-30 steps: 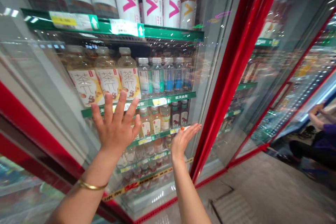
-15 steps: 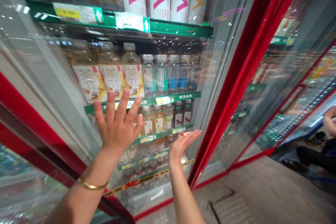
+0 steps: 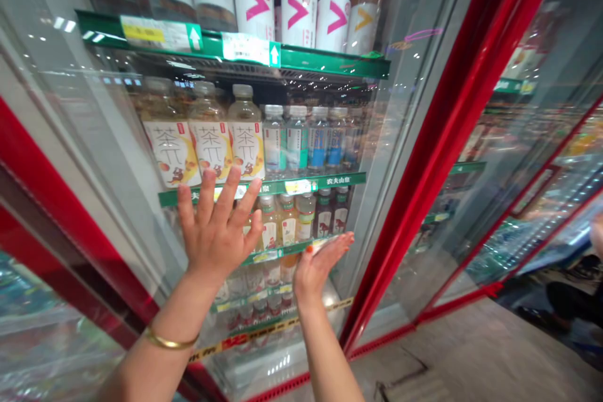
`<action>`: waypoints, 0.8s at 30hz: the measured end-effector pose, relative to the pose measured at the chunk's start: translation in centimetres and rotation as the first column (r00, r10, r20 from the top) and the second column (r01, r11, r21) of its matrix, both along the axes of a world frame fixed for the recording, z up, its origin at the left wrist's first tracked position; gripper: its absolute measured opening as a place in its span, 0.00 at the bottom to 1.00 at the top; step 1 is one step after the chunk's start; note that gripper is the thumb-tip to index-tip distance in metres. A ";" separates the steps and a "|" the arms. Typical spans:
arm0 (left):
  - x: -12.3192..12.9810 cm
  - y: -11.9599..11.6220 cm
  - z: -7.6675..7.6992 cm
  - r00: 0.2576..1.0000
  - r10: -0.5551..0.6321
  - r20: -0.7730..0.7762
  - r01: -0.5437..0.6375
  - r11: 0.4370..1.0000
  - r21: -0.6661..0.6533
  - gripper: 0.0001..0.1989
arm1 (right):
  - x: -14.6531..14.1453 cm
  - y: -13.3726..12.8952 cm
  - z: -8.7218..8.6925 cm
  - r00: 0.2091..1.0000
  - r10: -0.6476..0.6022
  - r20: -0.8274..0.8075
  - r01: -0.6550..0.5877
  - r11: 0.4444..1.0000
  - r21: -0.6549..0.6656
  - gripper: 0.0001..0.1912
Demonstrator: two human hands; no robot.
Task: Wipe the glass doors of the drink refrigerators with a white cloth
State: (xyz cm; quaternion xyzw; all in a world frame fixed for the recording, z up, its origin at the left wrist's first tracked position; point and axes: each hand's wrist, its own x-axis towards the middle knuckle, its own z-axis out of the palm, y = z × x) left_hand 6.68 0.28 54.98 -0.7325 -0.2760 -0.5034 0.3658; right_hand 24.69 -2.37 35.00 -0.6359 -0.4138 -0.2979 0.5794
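Observation:
My left hand [image 3: 217, 232] is raised with its fingers spread in front of the glass door of a drinks fridge. It holds nothing, and a gold bangle [image 3: 170, 342] circles its wrist. To its right, my right hand [image 3: 318, 267] is turned sideways with its fingers stretched out and nothing in it. Whether either hand touches the glass, I cannot tell. Behind the left fingertips stand large tea bottles [image 3: 247, 141]. Small bottles with blue labels [image 3: 318, 138] stand beside them, and juice bottles [image 3: 288, 221] are on the shelf below.
A red door frame [image 3: 438, 138] slopes down on the right, with another glass-fronted fridge beyond it. Bottles with pink marks [image 3: 254, 7] fill the top shelf. Grey floor [image 3: 475, 352] lies at the lower right. Part of a person shows at the right edge.
The fridge and its shelves have shifted slightly right and down in the view. My left hand appears a little further right, my right hand slightly left. Both stay open.

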 end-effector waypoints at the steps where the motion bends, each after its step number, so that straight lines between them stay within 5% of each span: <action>1: 0.0 -0.1 0.1 1.000 -0.005 0.001 0.005 1.000 0.011 0.43 | -1.6 -0.1 0.2 0.994 0.036 0.104 -0.031 0.999 -0.041 0.45; 4: 0.0 -0.2 0.2 1.000 -0.023 0.007 0.023 0.999 0.024 0.43 | -3.7 -1.4 -0.2 0.942 0.062 0.329 -0.030 0.994 -0.101 0.44; 7: -0.1 -0.1 0.1 0.999 -0.051 0.011 0.051 0.998 0.021 0.43 | -0.4 -2.1 0.6 0.978 -0.085 0.192 0.089 0.996 -0.012 0.41; 11: 0.1 -0.1 -0.1 0.995 -0.086 0.050 0.085 0.996 0.022 0.43 | 4.7 -0.8 6.7 0.983 -0.154 0.097 0.150 0.987 0.052 0.41; 14: 0.4 -0.1 0.0 0.994 -0.091 0.061 0.090 0.996 0.027 0.42 | 3.5 0.1 10.8 0.961 -0.068 0.268 0.082 0.996 -0.040 0.45; 18: 0.4 -0.1 0.2 0.994 -0.097 0.050 0.094 0.994 0.050 0.42 | 1.5 -1.2 10.1 0.693 0.106 0.713 0.016 0.987 -0.162 0.48; 21: -0.5 -0.4 -0.5 0.993 -0.109 0.041 0.108 0.994 0.032 0.42 | 5.9 -3.3 9.6 0.582 0.142 0.801 -0.028 0.988 -0.154 0.48; 24: -1.8 -1.6 -1.7 0.992 -0.114 0.047 0.116 0.991 -0.060 0.42 | 13.2 -3.9 14.1 0.679 0.087 0.729 0.001 0.993 -0.119 0.47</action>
